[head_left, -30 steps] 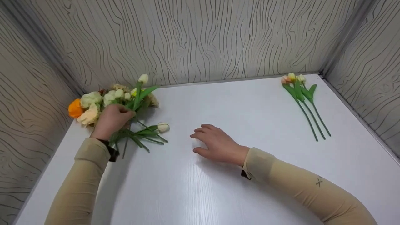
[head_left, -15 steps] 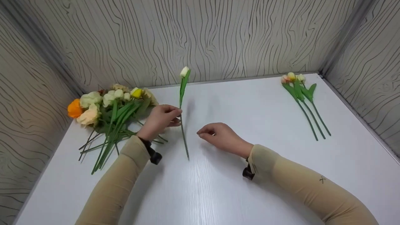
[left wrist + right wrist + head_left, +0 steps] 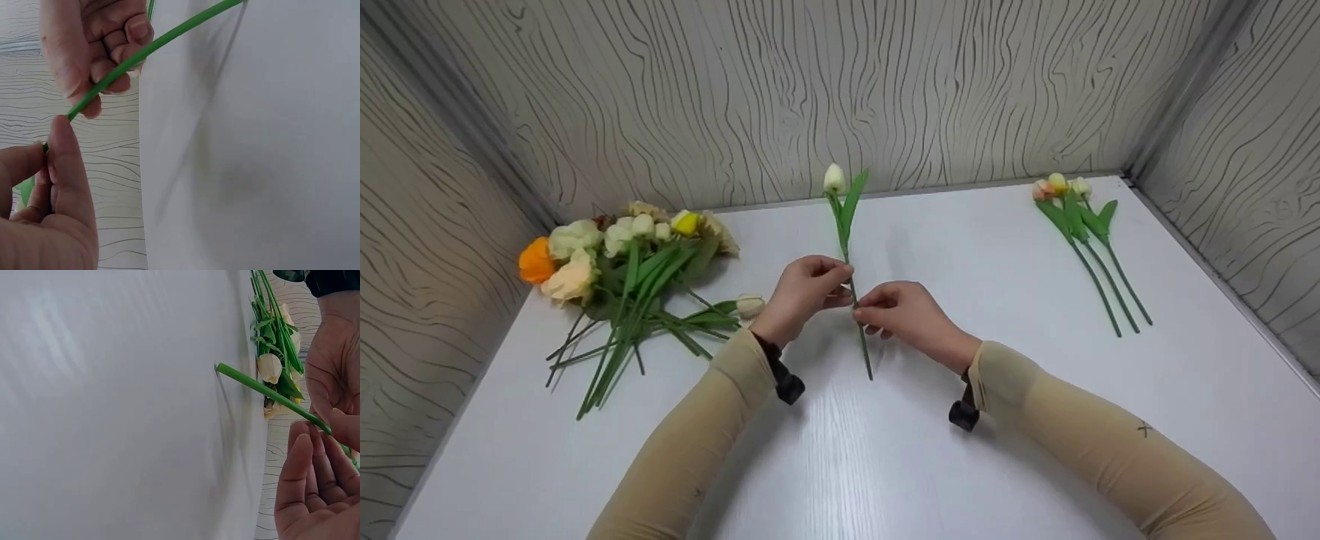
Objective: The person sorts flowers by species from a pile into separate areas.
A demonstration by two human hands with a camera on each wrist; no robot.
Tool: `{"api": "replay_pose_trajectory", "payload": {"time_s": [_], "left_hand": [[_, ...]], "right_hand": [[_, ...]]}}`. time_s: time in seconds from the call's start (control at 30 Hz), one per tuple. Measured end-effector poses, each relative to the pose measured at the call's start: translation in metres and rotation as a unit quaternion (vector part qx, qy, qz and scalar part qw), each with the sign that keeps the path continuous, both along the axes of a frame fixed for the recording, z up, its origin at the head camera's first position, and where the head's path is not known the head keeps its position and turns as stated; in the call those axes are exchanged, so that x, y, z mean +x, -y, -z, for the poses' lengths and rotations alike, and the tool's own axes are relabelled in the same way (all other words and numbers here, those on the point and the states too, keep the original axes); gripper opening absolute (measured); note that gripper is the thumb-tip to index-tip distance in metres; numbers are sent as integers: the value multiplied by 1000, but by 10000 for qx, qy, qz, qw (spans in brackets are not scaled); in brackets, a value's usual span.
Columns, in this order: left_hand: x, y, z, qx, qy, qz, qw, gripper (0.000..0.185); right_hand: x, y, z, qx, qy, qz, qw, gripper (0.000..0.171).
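One white tulip (image 3: 834, 180), with green leaves and a long thin stem, stands nearly upright above the middle of the table. My left hand (image 3: 804, 292) pinches its stem between thumb and fingertips, below the leaves. Slightly lower, my right hand (image 3: 907, 315) has its thumb and fingertips at the same stem (image 3: 169, 36), its other fingers curled. In the right wrist view the stem's lower end (image 3: 236, 375) sticks out past both hands, over the table.
On the left lies a pile of artificial flowers (image 3: 574, 240) with several green stems pointing to the front. A loose white tulip (image 3: 749, 305) lies beside it. At the back right, 3 tulips (image 3: 1076, 214) lie side by side. Wood-patterned walls (image 3: 840, 90) enclose the table (image 3: 840, 465).
My left hand has drawn the white tulip out of the pile and carried it right to the middle. The right hand has curled its fingers and come to the stem.
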State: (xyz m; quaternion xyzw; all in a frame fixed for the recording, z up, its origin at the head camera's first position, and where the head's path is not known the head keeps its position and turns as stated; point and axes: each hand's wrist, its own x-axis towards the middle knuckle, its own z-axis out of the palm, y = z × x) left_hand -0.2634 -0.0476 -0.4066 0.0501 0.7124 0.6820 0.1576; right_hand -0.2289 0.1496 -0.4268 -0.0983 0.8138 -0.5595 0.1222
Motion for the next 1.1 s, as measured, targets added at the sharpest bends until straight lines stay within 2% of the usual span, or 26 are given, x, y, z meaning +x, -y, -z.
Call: {"api": "replay_pose_trajectory", "payload": {"time_s": [0.17,0.27,0.37,0.53,0.7,0.83,0.93,1.0,1.03,1.07,1.1], "left_hand": [[0,-5,-1,464,194,71,9987,28],[-1,-5,0,828,342,-84,9959,31],[-2,-7,1,986,428,-252,9939,31],[0,-12,1,882,459,-251,9947,33],[3,-19,-1,641,243,-145,9975,30],[5,-26,-1,559,47,-17,9984,30],[10,-32,0,151,-359,299,9988,34],[16,-37,0,-512,-850,593,9933,37],[19,-39,0,-937,-1136,751,9862,39],[23,-43,1,-1380,-1444,910,9756,41],[27,-47,0,-1864,-1784,1084,9600,44]], "right_hand": [[3,-3,-1,-62,-54,56,10000,22],[6,-4,-1,-45,-36,-1,10000,21],[9,-5,-1,-43,19,-53,10000,19],[9,-5,0,-272,67,84,9996,18],[6,-10,-3,-574,88,387,9976,18],[1,-21,-7,-476,55,521,9975,20],[-7,-39,-10,-190,6,615,9979,26],[-14,-56,-13,45,33,729,9973,28],[-17,-66,-14,186,33,799,9966,30],[-20,-76,-17,327,60,863,9957,32],[-23,-88,-20,475,76,939,9944,33]]}}
